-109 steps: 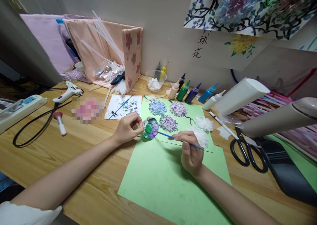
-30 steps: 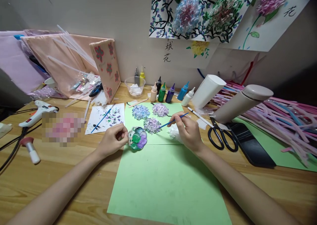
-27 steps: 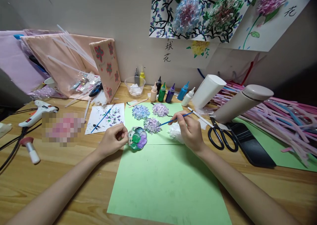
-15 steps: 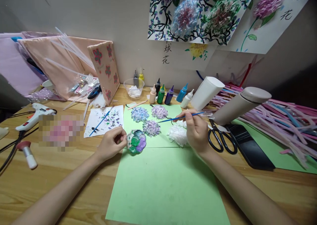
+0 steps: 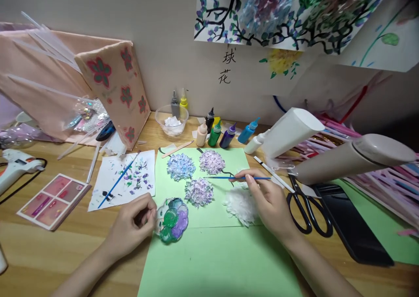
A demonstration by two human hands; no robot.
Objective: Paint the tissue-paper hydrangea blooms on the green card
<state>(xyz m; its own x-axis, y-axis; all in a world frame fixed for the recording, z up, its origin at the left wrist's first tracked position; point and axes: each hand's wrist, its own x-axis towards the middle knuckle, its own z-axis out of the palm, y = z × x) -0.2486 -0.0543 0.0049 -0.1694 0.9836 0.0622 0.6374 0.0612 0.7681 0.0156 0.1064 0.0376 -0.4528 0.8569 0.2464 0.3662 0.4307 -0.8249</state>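
My right hand (image 5: 266, 201) pinches a thin blue paintbrush (image 5: 258, 178). Its tip points left, at the upper edge of a purple and white paper flower (image 5: 199, 193). My left hand (image 5: 132, 220) is curled, thumb and fingers closed at the left rim of a flower-shaped paint palette (image 5: 172, 220) with green and purple paint. A blue flower (image 5: 181, 166) and a pale purple flower (image 5: 212, 162) lie farther back on the green paper (image 5: 212, 262). Partly behind my right hand is a white ruffled flower (image 5: 240, 205).
Paint bottles (image 5: 214, 135) stand behind the paper beside a clear bowl (image 5: 172, 120). On the left lie a paint-spotted sheet (image 5: 144, 157) with another brush, a boxed palette (image 5: 54, 201) and a glue gun (image 5: 19, 168). Scissors (image 5: 309, 212) and a black phone (image 5: 352, 223) lie right.
The view has shifted closer to the table. My right hand still holds the brush, its tip now nearer the top of the purple and white flower. My left hand stays at the palette.
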